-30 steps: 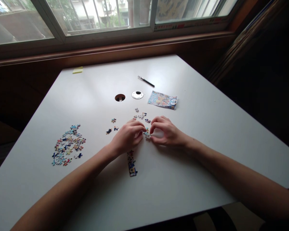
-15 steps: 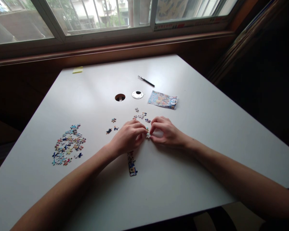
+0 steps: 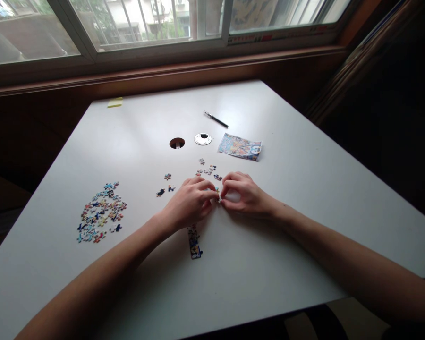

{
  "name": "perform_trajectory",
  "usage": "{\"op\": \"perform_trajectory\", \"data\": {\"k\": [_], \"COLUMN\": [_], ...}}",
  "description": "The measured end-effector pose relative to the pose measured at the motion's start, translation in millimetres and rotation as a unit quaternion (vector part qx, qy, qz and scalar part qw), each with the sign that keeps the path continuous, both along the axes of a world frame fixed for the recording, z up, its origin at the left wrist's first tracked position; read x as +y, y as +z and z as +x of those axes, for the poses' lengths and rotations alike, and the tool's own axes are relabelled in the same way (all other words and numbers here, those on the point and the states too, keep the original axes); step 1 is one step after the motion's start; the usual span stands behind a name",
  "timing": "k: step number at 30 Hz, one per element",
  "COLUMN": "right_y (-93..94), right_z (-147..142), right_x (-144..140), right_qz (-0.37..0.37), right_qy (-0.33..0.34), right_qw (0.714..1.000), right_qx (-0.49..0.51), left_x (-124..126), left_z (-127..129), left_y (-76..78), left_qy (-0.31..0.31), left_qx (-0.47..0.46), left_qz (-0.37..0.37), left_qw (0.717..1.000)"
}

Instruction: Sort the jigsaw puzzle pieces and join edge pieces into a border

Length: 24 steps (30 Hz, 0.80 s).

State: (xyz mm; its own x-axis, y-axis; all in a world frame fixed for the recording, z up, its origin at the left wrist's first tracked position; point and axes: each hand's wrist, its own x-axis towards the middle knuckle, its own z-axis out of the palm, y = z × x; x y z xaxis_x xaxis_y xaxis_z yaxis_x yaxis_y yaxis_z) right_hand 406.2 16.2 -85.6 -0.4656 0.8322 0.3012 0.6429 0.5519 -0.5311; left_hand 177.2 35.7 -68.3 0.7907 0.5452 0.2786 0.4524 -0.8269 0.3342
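Note:
Over the middle of the white table, my left hand [image 3: 194, 197] and my right hand [image 3: 246, 194] meet at small jigsaw puzzle pieces [image 3: 218, 198]. Both hands are closed in a pinch, the right one from the right side of the pieces, the left one from the left. Fingers cover most of what they grip. From under my left hand a joined strip of puzzle pieces [image 3: 194, 245] runs toward me; its far end is hidden. Several loose pieces [image 3: 208, 170] lie just beyond my hands, and a few more [image 3: 160, 192] lie left of my left hand.
A pile of loose puzzle pieces [image 3: 101, 215] lies at the left. Farther back are a printed picture sheet [image 3: 241, 147], a pen [image 3: 216, 119], a round metal cover [image 3: 203, 139] and a cable hole [image 3: 177, 143]. A yellow sticky note [image 3: 115, 102] sits by the far left edge.
My left fingers have closed in slightly around the pieces, which now show less between my hands. My right hand has hardly moved.

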Motion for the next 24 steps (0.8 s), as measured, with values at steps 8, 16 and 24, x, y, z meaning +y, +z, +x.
{"op": "perform_trajectory", "data": {"k": [8,16,24], "right_y": [-0.1,1.5,2.1], "right_z": [1.5,1.4,-0.9], "right_x": [0.0,-0.2,-1.9], "right_qz": [-0.008,-0.012,0.004], "right_qy": [0.002,0.004,0.012], "right_qw": [1.000,1.000,1.000], "right_qx": [-0.012,-0.024,-0.026], "left_x": [-0.3,-1.2,-4.7], "left_z": [0.8,1.1,1.5], "left_y": [2.1,2.3,6.5], "left_qy": [0.004,0.007,-0.001], "left_qx": [0.012,0.031,0.064], "left_qz": [0.002,0.010,0.031], "left_qw": [1.000,0.999,0.997]}}
